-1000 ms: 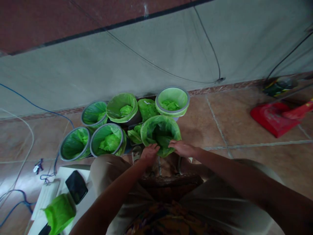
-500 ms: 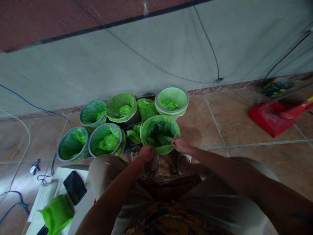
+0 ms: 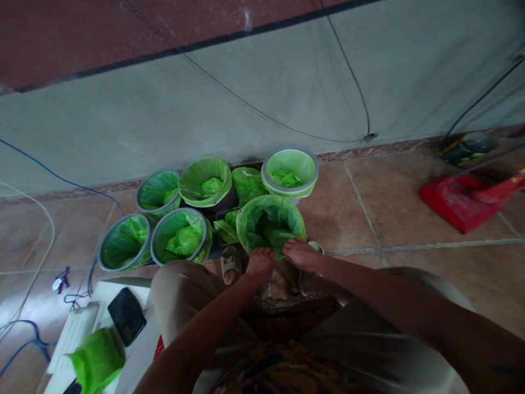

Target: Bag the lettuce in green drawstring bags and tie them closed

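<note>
A trash bin lined with a green plastic bag [image 3: 271,210] stands between my feet, the bag's edge folded over its rim. My left hand [image 3: 261,264] grips the near rim, fingers curled over the bag's edge. Close beside it, my right hand [image 3: 302,255] has its fingers hooked over the same rim, pressing on the bag. Inside the bin the liner lies loose and wrinkled. Just behind is a bin with a grey ring [image 3: 290,168] and green liner. Folded green bags [image 3: 226,225] lie to the left of my bin.
Several more lined bins, including one with a grey ring [image 3: 179,236], stand to the left. A phone [image 3: 127,316] and a green bag roll [image 3: 97,358] rest on a white surface. Cables [image 3: 36,340] cross the floor at left. A red dustpan [image 3: 455,201] lies at right.
My hands have come closer together along the near rim. The stretched bag edge there has been folded down over the rim, and my fingers now reach over it.
</note>
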{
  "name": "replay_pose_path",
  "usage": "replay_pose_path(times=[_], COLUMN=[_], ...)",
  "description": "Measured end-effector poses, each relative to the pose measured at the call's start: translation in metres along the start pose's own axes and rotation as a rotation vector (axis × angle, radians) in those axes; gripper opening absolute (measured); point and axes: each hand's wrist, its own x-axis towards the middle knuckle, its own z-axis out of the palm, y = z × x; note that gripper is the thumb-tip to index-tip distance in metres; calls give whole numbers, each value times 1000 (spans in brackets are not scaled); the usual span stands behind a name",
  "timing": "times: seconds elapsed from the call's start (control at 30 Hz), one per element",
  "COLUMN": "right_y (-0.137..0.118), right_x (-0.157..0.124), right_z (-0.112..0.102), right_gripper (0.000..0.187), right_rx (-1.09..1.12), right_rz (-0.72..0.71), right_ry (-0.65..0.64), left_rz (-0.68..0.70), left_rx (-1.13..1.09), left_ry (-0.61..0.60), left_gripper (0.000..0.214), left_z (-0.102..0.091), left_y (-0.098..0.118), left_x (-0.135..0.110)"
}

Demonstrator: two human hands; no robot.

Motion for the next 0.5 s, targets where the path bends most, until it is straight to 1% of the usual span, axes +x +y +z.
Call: replay_pose_path(times=[0.1,0.17,0.3,0.4,0.5], right_y=[8,12,12,4,-1], right_x=[1,1,-2,-5,-3], right_z=[13,20,24,16,-8], right_gripper=[20,20,27,26,29], right_rx=[-75,-114,-132,-100,-23], right_rz=[55,64,86,106,115], right_ry=[-1,2,1,-29,-15], left_rz=[-84,-126,-141,-130,-106], left_rx=[7,-7,2,-9,-49], left_ry=[-59,-56,-54,-27,32], left_gripper=[26,28,29,28,34], left_z=[7,7,5,3,0], left_y=[4,4,3,5,13], left_x=[6,8,9,5,0])
